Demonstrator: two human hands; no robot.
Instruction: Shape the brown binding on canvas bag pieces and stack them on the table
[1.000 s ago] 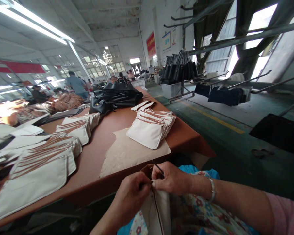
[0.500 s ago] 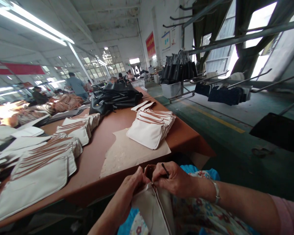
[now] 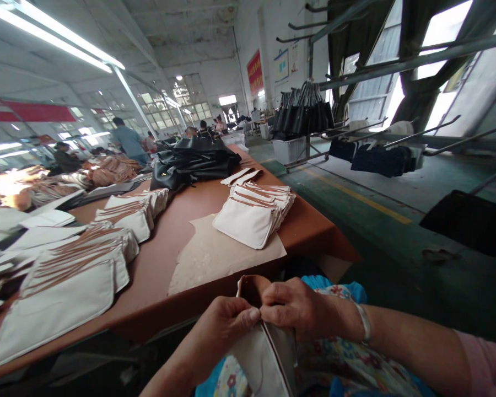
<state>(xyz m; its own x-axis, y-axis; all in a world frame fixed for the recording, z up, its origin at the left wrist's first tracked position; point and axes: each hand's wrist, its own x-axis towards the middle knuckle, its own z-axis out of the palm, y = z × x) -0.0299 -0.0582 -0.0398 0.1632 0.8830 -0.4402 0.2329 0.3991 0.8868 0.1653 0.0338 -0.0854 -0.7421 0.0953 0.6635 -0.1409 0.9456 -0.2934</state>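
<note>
White pouch gapes at the top, showing brown lining. Left hand and right hand pinch its edge

Overall dim. Sources: fluorescent tubes at 10 o'clock; window at 2 o'clock, pane blown out. White glare patch, 9 o'clock. Deep shadow beneath worktable, 8 o'clock; floor dark, 4 o'clock. Wide-angle stretch toward edges. Distant workers soft, detail lost.

Can't read any text here tbh. Red sign, up and left of the hanging black bags, has yellowish characters, too blurry.
</note>
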